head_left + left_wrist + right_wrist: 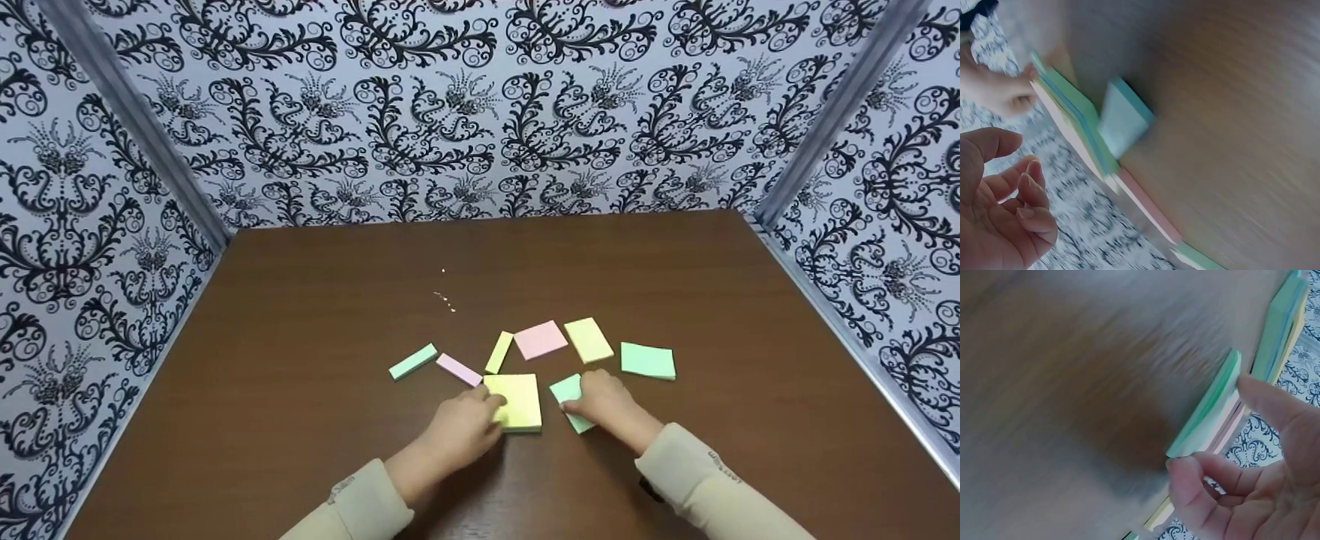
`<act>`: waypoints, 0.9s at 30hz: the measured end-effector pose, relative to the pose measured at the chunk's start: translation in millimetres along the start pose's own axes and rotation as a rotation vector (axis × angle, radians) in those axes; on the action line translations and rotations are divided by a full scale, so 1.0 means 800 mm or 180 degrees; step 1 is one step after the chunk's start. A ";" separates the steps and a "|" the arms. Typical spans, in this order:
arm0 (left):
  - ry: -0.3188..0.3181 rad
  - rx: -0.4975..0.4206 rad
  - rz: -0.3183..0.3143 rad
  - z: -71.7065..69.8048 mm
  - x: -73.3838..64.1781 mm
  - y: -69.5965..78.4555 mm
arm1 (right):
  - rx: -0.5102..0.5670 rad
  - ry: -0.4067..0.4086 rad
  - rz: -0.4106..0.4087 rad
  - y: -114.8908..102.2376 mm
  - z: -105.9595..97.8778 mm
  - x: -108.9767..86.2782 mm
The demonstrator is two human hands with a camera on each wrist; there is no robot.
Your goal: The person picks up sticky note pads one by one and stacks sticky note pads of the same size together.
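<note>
The square yellow sticky-note stack [519, 397], with green sheets beneath its yellow top, lies on the brown worktop [300, 337] between my hands. My left hand [463, 427] is at the stack's left edge, fingers loosely bent and thumb apart from them, gripping nothing; from my head its fingertips overlap that edge, while the left wrist view shows a gap. My right hand [611, 401], just right of the stack, pinches a mint-green pad [568, 390] between thumb and fingers; I cannot tell whether the pad is clear of the worktop. At the stack's far left corner, touching or nearly so, are a lilac strip pad [459, 370] and a yellow strip pad [499, 353]; a mint strip pad [413, 362] lies farther left. Beyond the stack, slightly right, is a pink rectangular pad [541, 341], then a pale yellow rectangular pad [590, 340]. Another mint-green rectangle [648, 360] lies well to the stack's right, past my right hand. Patterned walls [420, 127] rise beyond the stack and on both sides.
</note>
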State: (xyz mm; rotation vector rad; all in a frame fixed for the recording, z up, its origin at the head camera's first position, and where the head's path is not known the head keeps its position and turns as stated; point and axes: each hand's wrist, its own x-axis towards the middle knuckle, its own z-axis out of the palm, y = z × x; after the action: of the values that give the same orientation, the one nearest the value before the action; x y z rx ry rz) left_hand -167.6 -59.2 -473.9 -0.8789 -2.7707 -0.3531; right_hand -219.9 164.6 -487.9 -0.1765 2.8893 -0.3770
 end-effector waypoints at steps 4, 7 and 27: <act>0.0008 0.0262 0.0152 0.005 0.006 0.020 | 0.0015 -0.0001 0.0065 -0.006 0.000 -0.002; 0.0007 0.0400 0.0186 0.007 0.010 0.031 | -0.0008 -0.0052 0.0058 -0.007 -0.004 -0.002; -0.0135 0.1087 0.0713 0.017 0.021 0.078 | -0.0985 0.0171 -0.2011 0.046 -0.014 0.000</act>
State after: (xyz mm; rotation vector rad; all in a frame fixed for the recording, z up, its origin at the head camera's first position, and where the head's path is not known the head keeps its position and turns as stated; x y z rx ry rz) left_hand -146.0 3.5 -472.1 -1.0965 -2.6180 0.1734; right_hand -226.1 203.0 -487.1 -1.1538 2.8583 -0.0227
